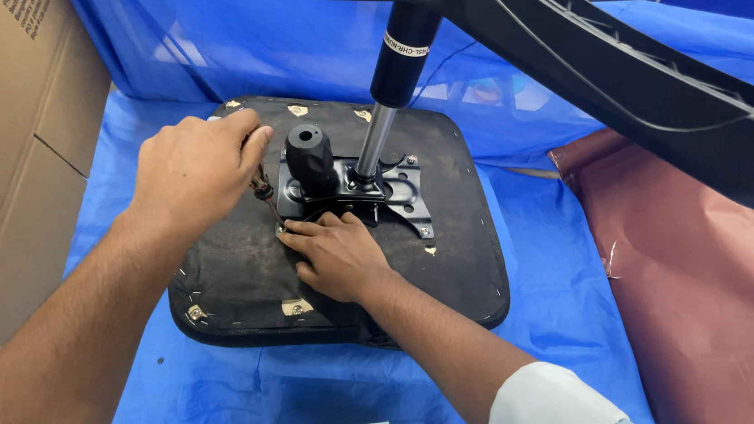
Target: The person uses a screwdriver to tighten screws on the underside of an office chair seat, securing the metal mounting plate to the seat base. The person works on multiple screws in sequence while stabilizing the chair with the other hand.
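Left hand: the left hand [194, 169] is closed in a fist around a screwdriver [262, 191].
Screwdriver: only a short dark part of it shows under the fist. Its long line tilts, top toward the fist, tip down and to the right. The tip meets the seat just beside the fingertips of the other hand.
Right hand: the right hand [337, 254] lies flat and open on the seat. Its fingers pinch nothing I can make out at the tip.
Seat: the upturned chair seat [234, 281] is black and lies on a blue sheet [561, 292], in the middle of the view.
Metal plate: a black metal plate [401, 191] sits on the seat, just right of the tip.
Knob: a black round knob [309, 156] stands on the plate, near the fist.
Pole: a shiny pole [376, 139] rises from the plate, leaning a little right.
Chair legs: black chair legs [643, 81] spread across the top.
Edges: a cardboard box [9, 162] stands close on the left. Brown paper [706, 295] lies on the right.
Open room: bare sheet shows in front of the seat and to its right.
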